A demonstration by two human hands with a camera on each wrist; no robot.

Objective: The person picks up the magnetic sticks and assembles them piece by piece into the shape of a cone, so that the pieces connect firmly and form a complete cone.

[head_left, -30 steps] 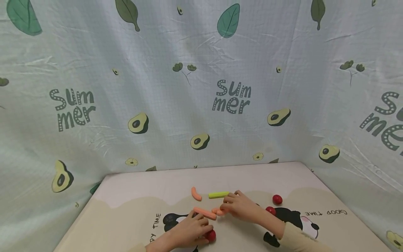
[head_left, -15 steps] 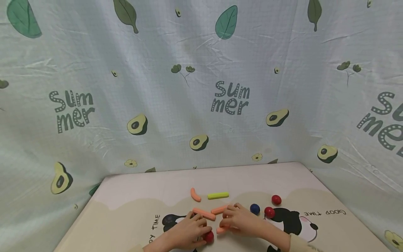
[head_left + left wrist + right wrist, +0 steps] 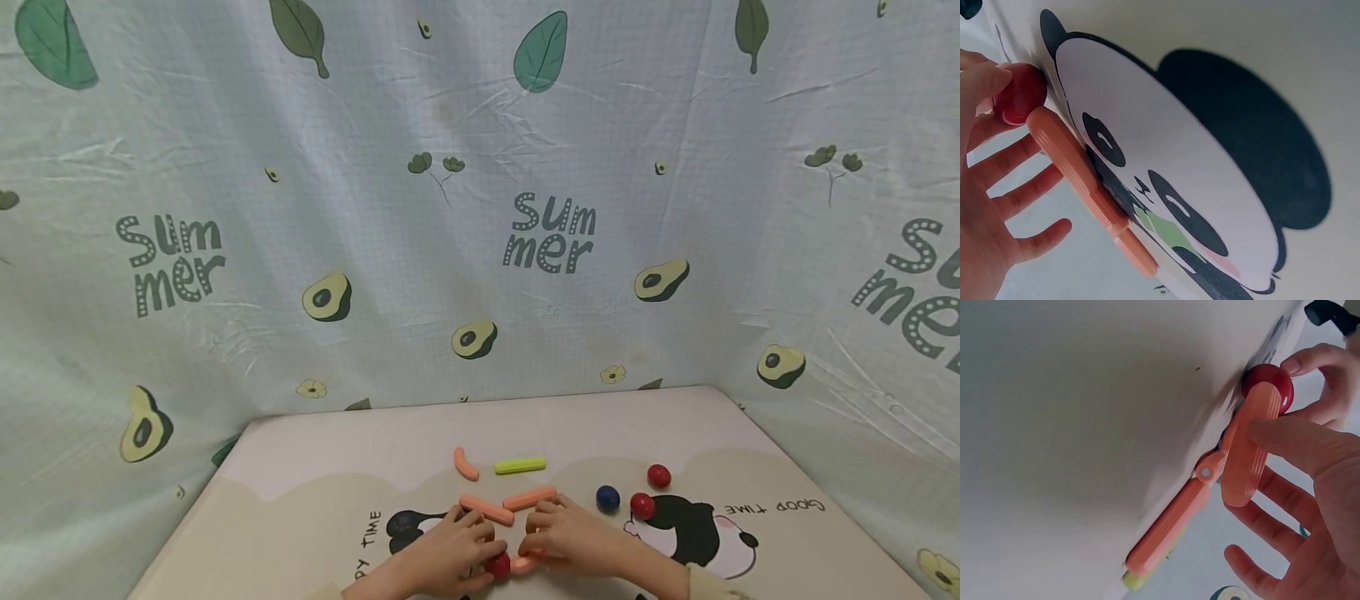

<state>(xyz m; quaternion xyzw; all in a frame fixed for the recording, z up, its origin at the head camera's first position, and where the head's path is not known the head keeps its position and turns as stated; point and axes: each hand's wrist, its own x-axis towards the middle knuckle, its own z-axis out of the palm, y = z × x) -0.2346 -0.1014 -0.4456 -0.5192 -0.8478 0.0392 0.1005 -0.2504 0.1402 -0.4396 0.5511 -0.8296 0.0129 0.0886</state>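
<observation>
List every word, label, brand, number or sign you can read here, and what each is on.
"summer", left print on the curtain
"summer", centre print, same curtain
"su / me", right print on the curtain, cut off by the picture edge
"GOOD TIME", table surface, upside down in the head view
"PY TIME", table surface, sideways, start not visible
Tiny dark mark, table surface: too small to read

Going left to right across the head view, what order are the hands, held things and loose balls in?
Left hand → held red ball → held orange piece → right hand → blue ball → nearer loose red ball → farther loose red ball.
</observation>
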